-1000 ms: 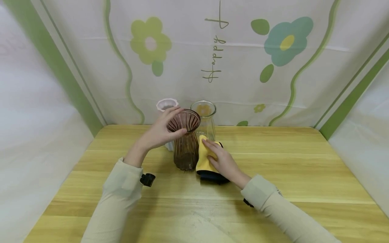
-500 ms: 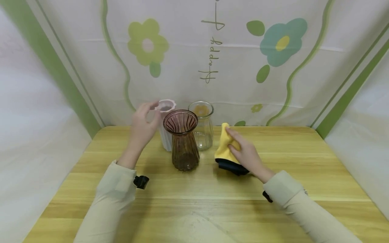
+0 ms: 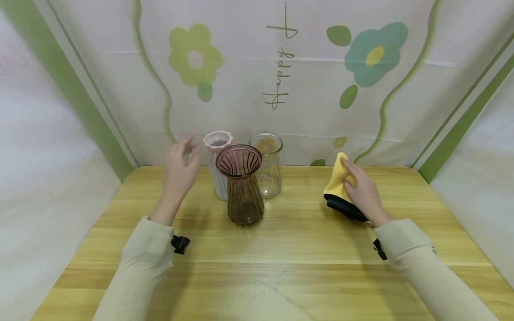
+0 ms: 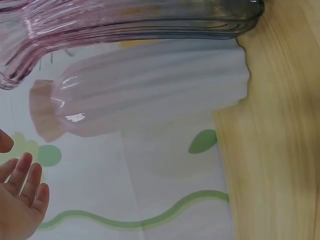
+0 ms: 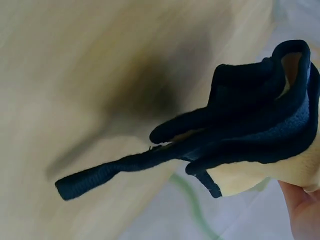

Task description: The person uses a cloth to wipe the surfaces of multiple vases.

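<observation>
A ribbed purple-brown glass vase (image 3: 245, 196) stands upright at mid-table. Behind it are a pale pink-white fluted vase (image 3: 214, 167) on the left and a clear glass vase (image 3: 275, 174) on the right, each partly hidden. My left hand (image 3: 179, 171) is in the air left of the pale vase, fingers loosely bent, holding nothing. On the right, my right hand (image 3: 363, 194) pinches a folded yellow cloth (image 3: 336, 180) with dark edging. The right wrist view shows the folded dark edges of the cloth (image 5: 250, 115) held off the table.
The wooden table (image 3: 257, 267) has its far edge against a white curtain (image 3: 249, 53) printed with flowers and lettering. White curtain panels also hang at both sides. A dark strap mount (image 3: 180, 244) is on the left wrist.
My left hand has let go of the purple-brown vase's rim and moved left. My right hand has carried the yellow cloth away from that vase, to the right. The vases stand about where they were.
</observation>
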Demonstrator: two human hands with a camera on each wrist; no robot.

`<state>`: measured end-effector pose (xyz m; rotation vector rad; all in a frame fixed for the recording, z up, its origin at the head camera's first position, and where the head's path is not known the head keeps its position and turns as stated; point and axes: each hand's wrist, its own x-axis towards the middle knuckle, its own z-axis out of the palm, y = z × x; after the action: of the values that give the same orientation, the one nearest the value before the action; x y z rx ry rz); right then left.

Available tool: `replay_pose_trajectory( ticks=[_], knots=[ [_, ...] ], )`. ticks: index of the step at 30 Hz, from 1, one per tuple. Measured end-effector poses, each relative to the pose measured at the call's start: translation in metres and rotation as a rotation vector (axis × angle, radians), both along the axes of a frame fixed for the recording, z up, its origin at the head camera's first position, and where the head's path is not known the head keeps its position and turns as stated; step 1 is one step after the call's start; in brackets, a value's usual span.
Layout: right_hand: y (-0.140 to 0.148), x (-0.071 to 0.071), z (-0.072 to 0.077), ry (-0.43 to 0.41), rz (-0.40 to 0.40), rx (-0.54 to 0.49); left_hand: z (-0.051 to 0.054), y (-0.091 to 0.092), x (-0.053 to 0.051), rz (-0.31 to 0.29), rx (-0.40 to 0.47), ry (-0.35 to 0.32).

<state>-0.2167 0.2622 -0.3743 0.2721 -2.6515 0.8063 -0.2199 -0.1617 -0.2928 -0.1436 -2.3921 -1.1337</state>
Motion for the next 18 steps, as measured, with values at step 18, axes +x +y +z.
replay_pose_trajectory(
  ticks=[18],
  knots=[
    [-0.006,-0.016,-0.024,-0.212,0.052,0.065,-0.026,-0.017,-0.002,0.044,-0.026,-0.138]
  ],
)
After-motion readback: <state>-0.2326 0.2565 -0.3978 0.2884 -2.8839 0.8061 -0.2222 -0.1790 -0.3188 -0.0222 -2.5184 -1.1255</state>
